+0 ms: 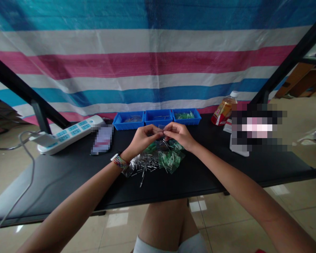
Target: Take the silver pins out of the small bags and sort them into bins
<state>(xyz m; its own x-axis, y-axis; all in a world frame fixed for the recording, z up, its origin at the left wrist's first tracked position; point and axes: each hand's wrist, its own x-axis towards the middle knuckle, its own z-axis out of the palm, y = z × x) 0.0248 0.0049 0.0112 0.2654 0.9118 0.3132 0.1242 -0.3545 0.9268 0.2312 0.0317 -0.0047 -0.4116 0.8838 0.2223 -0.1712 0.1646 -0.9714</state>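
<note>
My left hand (147, 136) and my right hand (179, 135) meet above the middle of the table, fingertips pinched together. Between them is a small clear plastic bag (161, 126), mostly hidden by the fingers. Just below lies a loose heap of thin silver metal pins (147, 162) that look like rivets. Clear bags of small green plastic pieces (170, 160) sit to the right of the heap, under my right hand. Behind my hands stand three joined blue trays: the left tray (118, 123) holds clear bags, the middle tray (154, 122) a few metal pins, the right tray (193, 122) green pieces.
A white power strip (73, 131) with a plugged-in cable lies on the black table (208, 179) at left, beside a blurred phone-like object (102, 140). At right stands a drink bottle (223, 109) near a pixelated area. A striped plastic sheet (158, 63) hangs behind.
</note>
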